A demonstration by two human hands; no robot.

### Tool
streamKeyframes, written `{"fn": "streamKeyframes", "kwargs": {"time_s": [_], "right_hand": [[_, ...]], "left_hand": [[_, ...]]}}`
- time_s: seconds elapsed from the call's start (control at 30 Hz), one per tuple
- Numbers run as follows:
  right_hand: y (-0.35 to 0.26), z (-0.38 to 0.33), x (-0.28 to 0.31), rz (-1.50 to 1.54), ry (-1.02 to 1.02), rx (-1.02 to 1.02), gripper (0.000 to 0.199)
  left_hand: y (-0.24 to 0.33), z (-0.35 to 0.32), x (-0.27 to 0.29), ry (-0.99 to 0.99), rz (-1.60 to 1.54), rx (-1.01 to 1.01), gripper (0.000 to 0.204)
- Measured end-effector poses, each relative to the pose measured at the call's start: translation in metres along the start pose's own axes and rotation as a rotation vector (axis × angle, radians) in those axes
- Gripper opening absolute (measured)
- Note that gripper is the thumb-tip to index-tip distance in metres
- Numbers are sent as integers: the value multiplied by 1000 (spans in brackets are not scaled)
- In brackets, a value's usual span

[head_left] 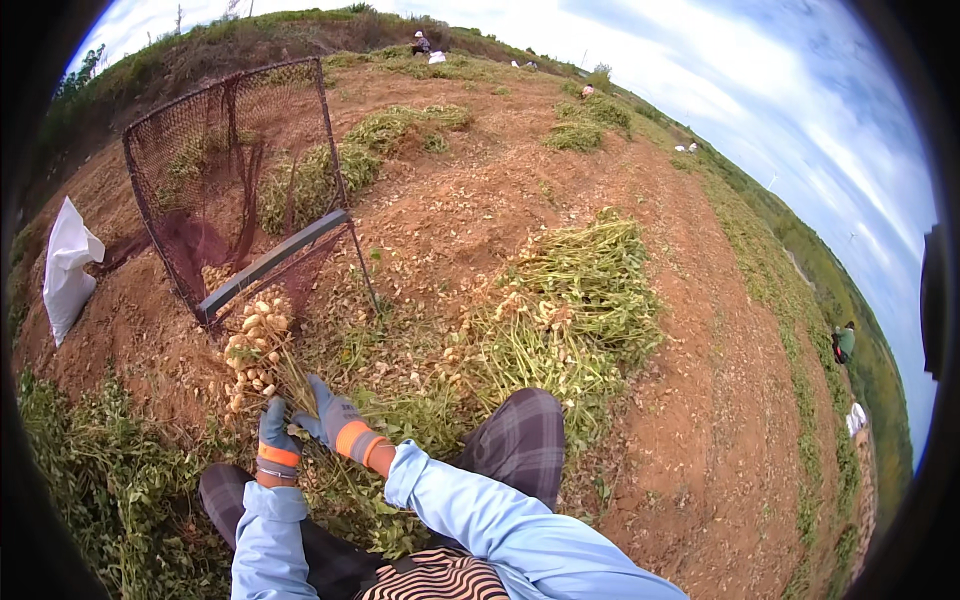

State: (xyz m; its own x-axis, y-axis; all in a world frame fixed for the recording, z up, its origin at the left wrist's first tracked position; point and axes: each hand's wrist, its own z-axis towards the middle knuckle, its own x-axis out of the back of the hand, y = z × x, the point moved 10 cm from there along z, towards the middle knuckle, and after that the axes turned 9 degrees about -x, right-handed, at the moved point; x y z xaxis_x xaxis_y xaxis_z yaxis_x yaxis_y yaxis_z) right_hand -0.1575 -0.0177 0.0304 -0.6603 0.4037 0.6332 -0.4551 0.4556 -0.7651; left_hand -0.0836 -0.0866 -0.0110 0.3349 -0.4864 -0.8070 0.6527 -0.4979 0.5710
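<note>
A bunch of peanut plants (291,378) is gripped by both of my hands, its stems running back toward my legs. Clusters of pale peanut pods (256,345) hang at the bunch's far end, just below a grey bar (275,264). My left hand (275,432), in a blue-grey glove with an orange cuff, is closed at the stems close to the pods. Beside it on the right, my gloved right hand (334,412) wraps around the same stems. The bar crosses the lower front of a dark frame strung with reddish netting (240,140). Some loose pods lie behind the bar.
To the right lies a large heap of pulled peanut plants (580,300) on reddish soil. A white sack (70,268) stands left of the frame. Green leafy plants (120,490) cover the ground at lower left. Other people (845,342) are far off in the field.
</note>
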Motion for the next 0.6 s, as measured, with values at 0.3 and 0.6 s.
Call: {"fn": "streamKeyframes", "kwargs": {"time_s": [0.3,0.6], "right_hand": [[-11,-5,-20,-436,53,-5,64],[-10,-11,-21,-164,33,141,68]], "left_hand": [[7,3,35,115,341,-6,25],[26,-3,18,215,427,-155,31]]}}
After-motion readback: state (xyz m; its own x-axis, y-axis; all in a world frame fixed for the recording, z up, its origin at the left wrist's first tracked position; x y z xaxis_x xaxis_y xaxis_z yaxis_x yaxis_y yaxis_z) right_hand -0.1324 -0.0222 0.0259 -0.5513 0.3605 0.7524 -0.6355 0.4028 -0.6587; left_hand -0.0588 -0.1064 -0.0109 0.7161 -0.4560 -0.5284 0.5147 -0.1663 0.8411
